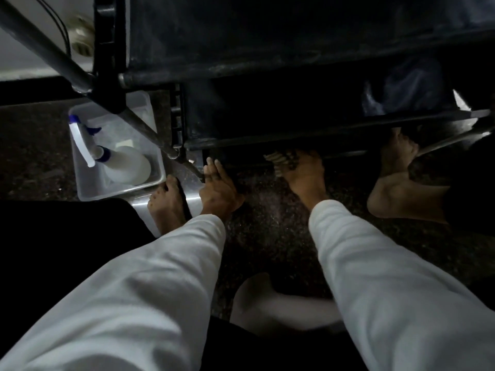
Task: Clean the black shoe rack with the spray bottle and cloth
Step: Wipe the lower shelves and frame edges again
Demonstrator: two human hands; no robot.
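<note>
The black shoe rack fills the top of the view, with dusty fabric shelves on metal tubes. My right hand presses a striped cloth against the rack's lowest front rail. My left hand lies flat with fingers extended at the rack's bottom left corner, beside a slanted metal leg, holding nothing. The white spray bottle with a blue trigger head lies in a clear plastic tub left of the rack, out of either hand.
The floor is dark speckled stone. My bare feet show at left and right. A blurred pale shape lies between my arms. A white wall and cables stand behind the rack at top left.
</note>
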